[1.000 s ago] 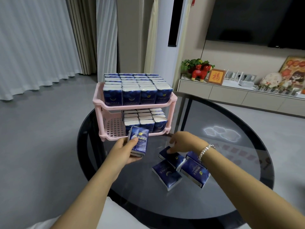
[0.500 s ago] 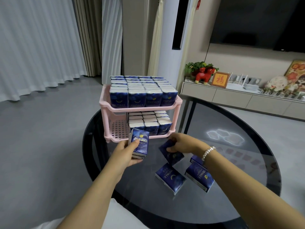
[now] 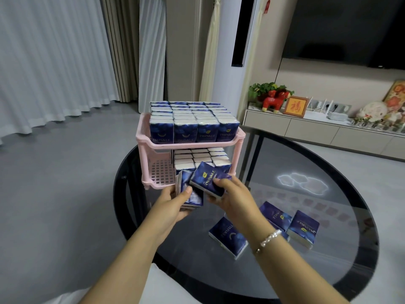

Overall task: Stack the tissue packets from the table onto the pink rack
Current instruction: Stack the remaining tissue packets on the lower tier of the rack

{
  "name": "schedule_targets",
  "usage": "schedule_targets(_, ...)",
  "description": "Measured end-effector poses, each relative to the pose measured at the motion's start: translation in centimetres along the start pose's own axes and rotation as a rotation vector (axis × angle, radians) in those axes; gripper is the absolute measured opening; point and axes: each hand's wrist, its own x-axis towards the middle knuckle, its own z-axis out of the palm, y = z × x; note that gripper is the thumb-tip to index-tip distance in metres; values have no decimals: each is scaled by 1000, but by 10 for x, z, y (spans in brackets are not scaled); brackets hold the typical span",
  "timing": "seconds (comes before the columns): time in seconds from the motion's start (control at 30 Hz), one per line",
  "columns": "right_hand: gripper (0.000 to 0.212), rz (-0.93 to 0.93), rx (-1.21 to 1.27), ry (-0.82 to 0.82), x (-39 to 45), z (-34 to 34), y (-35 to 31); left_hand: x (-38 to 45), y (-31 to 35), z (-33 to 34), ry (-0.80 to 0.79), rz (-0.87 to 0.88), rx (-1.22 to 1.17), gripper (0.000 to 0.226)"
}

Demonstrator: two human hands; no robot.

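A pink two-tier rack (image 3: 190,146) stands at the far left of the round dark glass table (image 3: 328,260). Its top shelf is packed with blue tissue packets (image 3: 192,126); the lower shelf holds more at its right, with bare pink grid (image 3: 161,172) at its left. In front of the lower shelf, my left hand (image 3: 173,202) grips one upright blue packet (image 3: 192,197). My right hand (image 3: 232,194) pinches a second, tilted packet (image 3: 208,178) just above and beside it. Three packets lie flat on the glass: (image 3: 229,236), (image 3: 277,215), (image 3: 303,228).
A low cabinet (image 3: 317,128) with a red figurine (image 3: 274,102), a plant and frames runs along the right wall under a dark TV (image 3: 350,29). Curtains (image 3: 54,62) hang at the left. Grey floor surrounds the table. A white garment (image 3: 157,288) shows at the bottom.
My right hand has lifted one packet off the glass and carried it left and up to the packet in my left hand. The view has shifted closer to the rack.
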Motion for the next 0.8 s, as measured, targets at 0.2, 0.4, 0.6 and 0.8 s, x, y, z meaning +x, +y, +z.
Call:
schedule_targets(0.2,14,-50,-175,164,-5,19,24,-3,2,1,-61,25,-10,51)
schedule_targets(0.4,20,-55,-191,152,-10,23,26,-4,4,5,-94,25,-43,37)
schedule_targets(0.6,28,-40,-204,126,-14,27,28,-6,4,3,-149,35,-67,70)
schedule_targets(0.8,17,91,-77,16,-13,22,19,-5,9,-2,-88,7,-61,61)
